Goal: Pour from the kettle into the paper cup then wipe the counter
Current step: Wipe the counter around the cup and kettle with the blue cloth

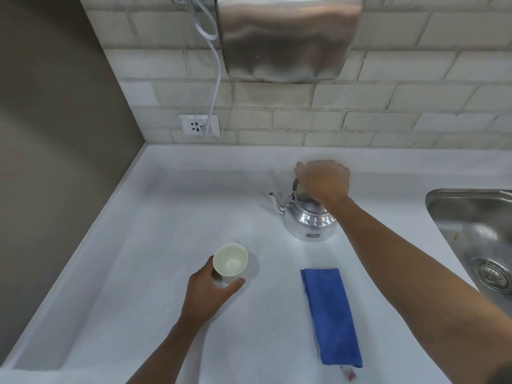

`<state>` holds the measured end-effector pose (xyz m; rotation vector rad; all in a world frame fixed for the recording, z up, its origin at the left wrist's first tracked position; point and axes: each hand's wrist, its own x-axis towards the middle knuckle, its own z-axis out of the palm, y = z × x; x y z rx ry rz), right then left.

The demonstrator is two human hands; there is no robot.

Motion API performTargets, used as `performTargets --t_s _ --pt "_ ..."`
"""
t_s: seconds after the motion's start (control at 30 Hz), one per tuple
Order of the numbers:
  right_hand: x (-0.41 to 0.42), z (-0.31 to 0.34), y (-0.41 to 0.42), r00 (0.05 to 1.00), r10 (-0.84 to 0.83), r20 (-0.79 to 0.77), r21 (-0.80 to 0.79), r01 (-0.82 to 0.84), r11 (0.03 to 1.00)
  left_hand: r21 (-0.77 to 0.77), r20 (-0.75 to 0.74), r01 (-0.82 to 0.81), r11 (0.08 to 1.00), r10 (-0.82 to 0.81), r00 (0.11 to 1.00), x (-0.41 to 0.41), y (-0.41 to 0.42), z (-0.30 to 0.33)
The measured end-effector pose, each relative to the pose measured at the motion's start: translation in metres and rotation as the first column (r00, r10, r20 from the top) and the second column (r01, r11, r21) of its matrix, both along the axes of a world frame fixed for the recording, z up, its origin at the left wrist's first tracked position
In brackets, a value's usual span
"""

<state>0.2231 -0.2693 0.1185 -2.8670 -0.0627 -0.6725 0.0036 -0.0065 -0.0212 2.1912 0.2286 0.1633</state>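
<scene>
A small shiny metal kettle (307, 220) stands on the white counter (155, 217), its spout pointing left. My right hand (322, 180) is closed over the handle on top of the kettle, hiding the lid. A white paper cup (230, 262) stands upright to the front left; it looks empty. My left hand (207, 293) wraps around the cup's near side, thumb on the right. A folded blue cloth (331, 314) lies flat on the counter to the right of the cup, under my right forearm.
A steel sink (471, 231) with a drain is set into the counter at the right. A metal wall unit (288, 37) hangs above the kettle. A white cable runs to a wall socket (199, 124) on the tiled backsplash. A grey wall bounds the left.
</scene>
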Motion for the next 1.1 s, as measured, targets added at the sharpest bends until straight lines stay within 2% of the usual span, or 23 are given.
performTargets --t_s 0.07,0.2,0.27,0.33,0.53,0.63,0.73,0.83,0.97,1.1 --pt "-0.013 0.008 0.004 0.996 0.019 0.084 0.055 -0.023 0.998 -0.001 0.007 -0.005 1.0 0.005 1.0 0.0 0.0 0.001" --pt "-0.073 0.003 0.011 0.961 0.002 0.277 0.377 -0.111 0.919 -0.003 0.018 0.0 1.0 0.0 1.0 0.001 0.001 -0.002" --pt "-0.118 -0.02 0.012 0.967 0.012 0.253 0.477 -0.135 0.869 0.001 0.03 0.006 1.0 -0.006 1.0 0.002 0.002 -0.004" --pt "-0.162 -0.049 0.008 0.986 0.039 0.16 0.514 -0.117 0.85 0.014 0.028 0.012 1.0 -0.012 1.0 0.002 0.002 -0.005" --pt "-0.236 -0.116 -0.02 0.991 0.077 -0.11 0.427 -0.023 0.904 -0.025 0.045 0.047 0.999 -0.046 0.998 -0.005 0.007 -0.002" --pt "-0.245 -0.129 -0.021 0.971 0.12 -0.206 0.262 -0.063 0.963 -0.017 -0.006 0.067 0.998 -0.067 0.998 -0.015 0.013 0.002" --pt "-0.249 -0.135 -0.019 0.951 0.137 -0.277 0.122 -0.107 0.987 0.111 0.021 0.121 0.986 -0.124 0.992 -0.035 0.018 -0.003" --pt "-0.251 -0.14 -0.019 0.935 0.074 -0.347 0.02 -0.072 0.997 0.298 0.076 0.176 0.938 -0.207 0.975 -0.056 0.026 -0.003" --pt "-0.258 -0.146 -0.01 0.899 -0.025 -0.437 -0.063 -0.003 0.998 0.517 -0.057 0.211 0.829 -0.213 0.975 -0.079 0.043 -0.009" --pt "-0.282 -0.144 0.026 0.89 -0.049 -0.452 -0.069 0.02 0.997 0.603 -0.105 0.283 0.746 -0.277 0.955 -0.097 0.051 -0.017"
